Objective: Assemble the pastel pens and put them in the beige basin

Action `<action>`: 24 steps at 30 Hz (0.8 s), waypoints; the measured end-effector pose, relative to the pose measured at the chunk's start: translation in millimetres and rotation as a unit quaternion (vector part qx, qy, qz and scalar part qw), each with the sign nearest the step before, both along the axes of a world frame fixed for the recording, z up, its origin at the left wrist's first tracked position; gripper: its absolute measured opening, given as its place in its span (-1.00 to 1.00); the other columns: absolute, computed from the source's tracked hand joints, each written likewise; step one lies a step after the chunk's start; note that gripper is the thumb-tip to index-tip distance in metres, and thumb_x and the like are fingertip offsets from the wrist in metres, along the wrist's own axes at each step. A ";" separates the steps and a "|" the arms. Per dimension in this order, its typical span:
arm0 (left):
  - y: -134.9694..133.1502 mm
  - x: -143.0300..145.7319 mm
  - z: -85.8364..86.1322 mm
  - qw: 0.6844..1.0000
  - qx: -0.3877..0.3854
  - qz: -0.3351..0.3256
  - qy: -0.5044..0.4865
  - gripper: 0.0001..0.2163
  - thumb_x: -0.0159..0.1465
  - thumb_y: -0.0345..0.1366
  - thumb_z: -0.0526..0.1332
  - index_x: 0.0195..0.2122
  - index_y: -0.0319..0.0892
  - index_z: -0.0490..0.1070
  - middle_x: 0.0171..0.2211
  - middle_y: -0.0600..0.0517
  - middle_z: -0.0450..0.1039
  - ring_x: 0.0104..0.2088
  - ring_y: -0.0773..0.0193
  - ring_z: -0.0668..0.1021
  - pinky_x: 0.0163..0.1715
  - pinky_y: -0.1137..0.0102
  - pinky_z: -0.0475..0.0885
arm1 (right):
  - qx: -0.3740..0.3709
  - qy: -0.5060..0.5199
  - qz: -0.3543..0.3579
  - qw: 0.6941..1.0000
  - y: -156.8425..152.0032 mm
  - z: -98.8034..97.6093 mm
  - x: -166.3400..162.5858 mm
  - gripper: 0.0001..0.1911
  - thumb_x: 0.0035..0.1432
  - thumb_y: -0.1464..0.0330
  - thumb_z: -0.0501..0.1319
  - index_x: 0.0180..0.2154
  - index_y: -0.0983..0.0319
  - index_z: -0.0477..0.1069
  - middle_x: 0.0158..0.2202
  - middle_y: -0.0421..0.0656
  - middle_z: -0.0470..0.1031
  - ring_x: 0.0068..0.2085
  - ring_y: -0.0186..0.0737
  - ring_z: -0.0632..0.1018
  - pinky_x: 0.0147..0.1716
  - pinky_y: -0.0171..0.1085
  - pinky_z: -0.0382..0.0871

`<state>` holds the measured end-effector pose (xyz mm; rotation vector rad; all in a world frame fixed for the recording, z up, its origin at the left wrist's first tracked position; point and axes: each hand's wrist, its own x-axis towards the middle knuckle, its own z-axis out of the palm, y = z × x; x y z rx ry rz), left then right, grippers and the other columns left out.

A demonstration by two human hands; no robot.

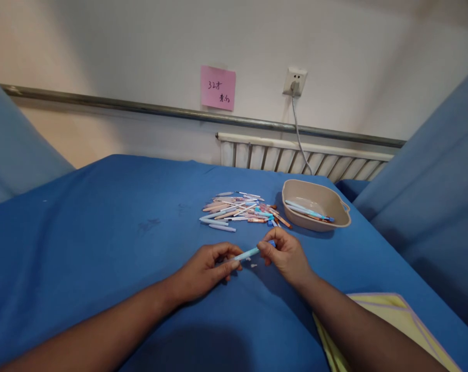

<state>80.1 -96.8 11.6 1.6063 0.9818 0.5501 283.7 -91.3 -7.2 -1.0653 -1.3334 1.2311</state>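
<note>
My left hand [206, 268] and right hand [284, 253] each pinch an end of a blue pen [246, 254], just nearer me than the pile [237, 212]; best I grip firmly, keeping it straight.

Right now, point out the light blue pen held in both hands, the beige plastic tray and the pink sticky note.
Light blue pen [246, 254], head view, middle of its barrel.
Beige plastic tray [315, 226], head view, near outer wall.
Pink sticky note [218, 88], head view, its centre.
</note>
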 end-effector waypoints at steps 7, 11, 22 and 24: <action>1.6 1.1 0.3 0.998 0.023 0.038 -0.047 -0.79 0.24 -0.17 0.14 -0.24 -0.22 0.39 -0.34 0.02 0.47 -0.35 0.31 0.47 -0.29 0.42 0.38 | -0.034 -0.049 0.138 0.989 -1.8 -7.3 -1.5 -0.44 -0.05 0.01 0.27 -0.16 0.27 0.24 -0.57 -0.35 0.30 -0.60 -0.43 0.34 -0.60 -0.41 0.22; 8.7 5.5 8.1 0.995 0.062 0.064 -0.054 -0.78 0.25 -0.15 0.12 -0.24 -0.20 0.35 -0.29 -0.03 0.50 -0.26 0.23 0.51 -0.19 0.34 0.40 | -0.008 -0.173 0.205 0.963 -0.6 -6.8 -1.0 -0.56 0.06 0.06 0.23 -0.20 0.27 0.34 -0.57 -0.32 0.31 -0.57 -0.43 0.33 -0.58 -0.42 0.16; 81.5 85.3 67.5 0.946 0.306 -0.012 0.110 -0.77 0.24 -0.12 0.11 -0.28 -0.17 0.41 -0.37 0.08 0.45 -0.36 0.28 0.46 -0.35 0.43 0.34 | -0.045 -0.154 0.223 0.961 20.0 -16.0 0.6 -0.68 0.09 0.14 0.24 -0.24 0.26 0.39 -0.53 -0.29 0.38 -0.56 -0.42 0.41 -0.55 -0.44 0.26; 98.9 107.0 73.0 0.925 0.349 -0.033 0.144 -0.77 0.23 -0.12 0.12 -0.28 -0.17 0.42 -0.39 0.08 0.45 -0.37 0.29 0.45 -0.37 0.45 0.32 | -0.053 -0.138 0.226 0.963 22.9 -18.2 0.3 -0.69 0.09 0.15 0.24 -0.25 0.26 0.39 -0.53 -0.28 0.39 -0.57 -0.42 0.42 -0.57 -0.44 0.27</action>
